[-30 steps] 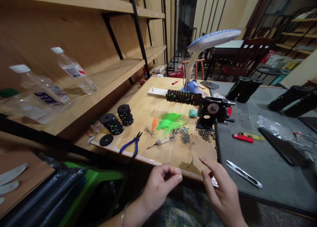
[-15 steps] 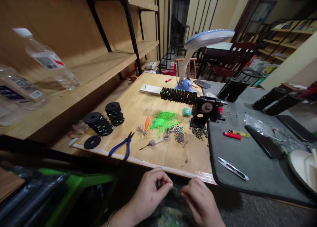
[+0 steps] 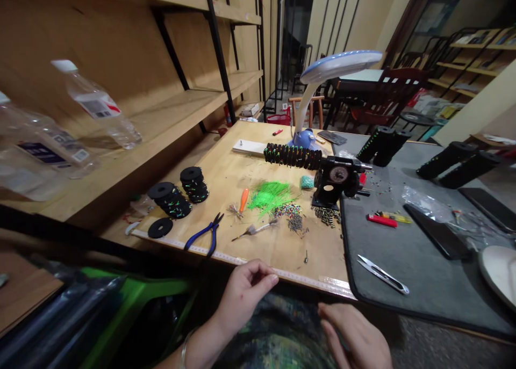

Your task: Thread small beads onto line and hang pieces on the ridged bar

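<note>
My left hand (image 3: 245,294) hovers at the front edge of the wooden board (image 3: 242,175), fingers curled with thumb against fingertips; what they pinch is too small to make out. Lower down, over my lap, my right hand (image 3: 355,339) has its fingers bent, and whether it holds anything stays unclear. Blue-handled pliers (image 3: 205,233) lie on the board just beyond my left hand. Small snips (image 3: 382,275) rest on the grey mat (image 3: 423,261) above my right hand. Farther back lie a green fibre bundle (image 3: 269,194), loose beads (image 3: 292,218) and a black winder (image 3: 334,180) with a spool rod (image 3: 292,156).
Stacks of black foam discs (image 3: 179,193) sit at the board's left. A blue desk lamp (image 3: 322,89) stands at the back. Plastic bottles (image 3: 94,111) lie on the left shelf. A red lighter (image 3: 381,220), black rolls (image 3: 382,143) and a white plate (image 3: 500,269) occupy the mat.
My hands, close together half a second ago, have parted. The right hand dropped lower over my lap; a second ago it was spread above the board's edge. The view shifted slightly.
</note>
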A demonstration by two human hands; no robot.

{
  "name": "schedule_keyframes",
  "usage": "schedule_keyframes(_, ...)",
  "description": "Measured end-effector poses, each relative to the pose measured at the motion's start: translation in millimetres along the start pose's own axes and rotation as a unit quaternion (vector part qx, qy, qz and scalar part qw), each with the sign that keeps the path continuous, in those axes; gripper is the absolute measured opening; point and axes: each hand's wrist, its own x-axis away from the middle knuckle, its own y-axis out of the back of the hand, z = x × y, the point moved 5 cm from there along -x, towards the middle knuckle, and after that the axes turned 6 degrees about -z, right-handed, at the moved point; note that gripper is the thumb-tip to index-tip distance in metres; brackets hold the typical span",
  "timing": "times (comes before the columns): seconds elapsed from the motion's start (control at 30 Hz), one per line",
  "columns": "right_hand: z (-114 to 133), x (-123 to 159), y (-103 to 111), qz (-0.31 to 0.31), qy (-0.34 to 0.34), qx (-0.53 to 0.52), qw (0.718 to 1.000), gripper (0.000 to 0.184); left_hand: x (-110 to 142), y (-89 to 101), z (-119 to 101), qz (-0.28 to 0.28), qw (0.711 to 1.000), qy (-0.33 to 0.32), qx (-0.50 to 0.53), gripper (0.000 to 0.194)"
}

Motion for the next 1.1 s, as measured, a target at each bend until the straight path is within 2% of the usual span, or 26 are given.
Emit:
schedule_keyframes(0.07,-1.6,-14.0,-6.8,-0.026,-0.07,-0.058,0.996,0.039,2.8,-4.1,0.5,0.0,1.0,-0.006,0.006,0.022)
schedule_keyframes(0.17,-1.9,-28.5,-37.7,0.019,-0.174,-0.174,0.969,0.049,7.5,-6.7,0.3,-0.008,0.999,-0.03,0.013,0.021)
schedule_keyframes(0.27,-1.3,-34.4,-72.8,0.085,-0.256,-0.286,0.919,0.042,8.3,-2.8,2.0,-0.03,0.998,-0.048,0.008,0.02)
schedule_keyframes(0.37,-5.2,-37.0,-94.5,0.116,-0.322,-0.357,0.869,0.033,5.3,3.6,7.5,-0.042,0.998,-0.036,0.016,0.021)
schedule_keyframes(0.43,-8.3,-39.0,-100.9,0.131,-0.34,-0.362,0.858,0.029,3.2,6.8,11.3,-0.043,0.998,-0.022,0.033,0.022)
schedule_keyframes(0.5,-10.6,-41.8,-102.9,0.143,-0.337,-0.329,0.871,0.025,1.9,9.1,14.0,-0.047,0.998,-0.011,0.047,0.022)
schedule_keyframes(0.57,-11.4,-45.3,-103.0,0.15,-0.318,-0.277,0.894,0.028,1.3,10.4,15.9,-0.052,0.997,-0.002,0.054,0.021)
schedule_keyframes(0.7,-10.3,-54.0,-104.8,0.163,-0.245,-0.186,0.937,0.031,-2.7,17.6,20.6,-0.074,0.994,0.017,0.085,0.019)
schedule_keyframes(0.83,-12.3,-63.5,-112.3,0.188,-0.156,-0.08,0.966,0.031,-9.5,48.2,24.7,-0.171,0.979,0.019,0.112,0.021)
schedule_keyframes(0.9,-13.4,-67.6,-118.4,0.211,-0.12,-0.028,0.97,0.03,-9.0,67.8,23.9,-0.224,0.971,-0.004,0.085,0.02)
schedule_keyframes(0.97,-13.3,-70.5,-125.2,0.242,-0.094,0.013,0.966,0.027,-4.5,81.5,21.1,-0.244,0.968,-0.046,0.032,0.017)
schedule_keyframes(1.03,-12.2,-72.7,-131.2,0.268,-0.078,0.044,0.959,0.024,3.7,86.6,17.1,-0.235,0.965,-0.107,-0.04,0.014)
schedule_keyframes(1.1,-10.2,-74.1,-135.9,0.285,-0.065,0.062,0.954,0.021,14.4,82.4,13.0,-0.2,0.954,-0.188,-0.116,0.013)
